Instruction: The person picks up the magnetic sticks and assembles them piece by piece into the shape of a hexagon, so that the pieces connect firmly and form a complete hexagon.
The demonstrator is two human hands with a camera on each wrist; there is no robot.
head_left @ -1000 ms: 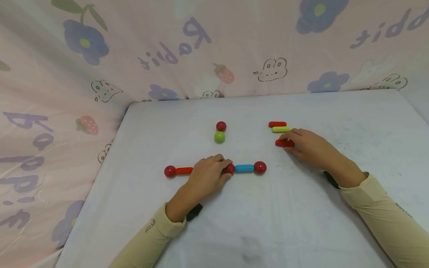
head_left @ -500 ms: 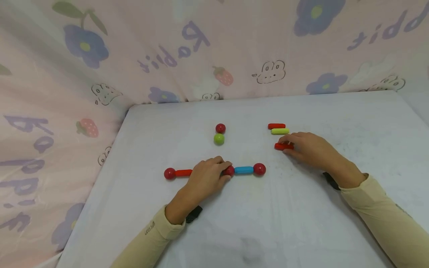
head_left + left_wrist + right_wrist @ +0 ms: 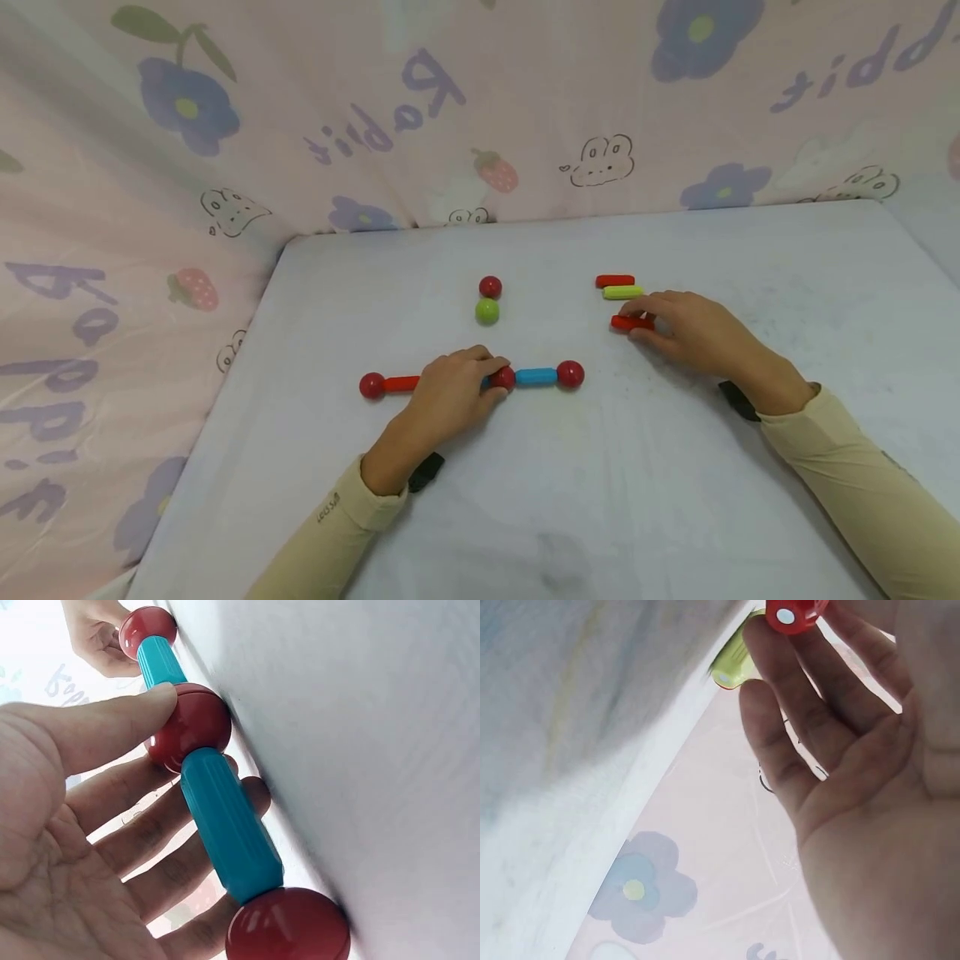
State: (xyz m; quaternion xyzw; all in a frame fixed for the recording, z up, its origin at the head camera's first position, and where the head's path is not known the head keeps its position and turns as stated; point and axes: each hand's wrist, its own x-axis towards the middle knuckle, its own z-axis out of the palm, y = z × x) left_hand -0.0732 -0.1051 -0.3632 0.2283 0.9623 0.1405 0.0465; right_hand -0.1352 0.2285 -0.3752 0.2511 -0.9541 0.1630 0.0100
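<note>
A straight row of glossy red balls and plastic-looking red and blue rods (image 3: 536, 377) lies on the white counter (image 3: 600, 500), nearer its left edge than its right. The left hand (image 3: 450, 392) pinches a red ball (image 3: 502, 380) within it — probably to steady the row — and hides part of it from above. The right hand (image 3: 697, 333) has a short red rod (image 3: 623, 322) clamped between thumb and fingers, perhaps leaving one end free. Just beyond, toward the far edge, a yellow-green rod (image 3: 622, 292) and another red rod (image 3: 615, 281) lie close to those fingers; a shiny green ball (image 3: 487, 312) sits well to their left.
</note>
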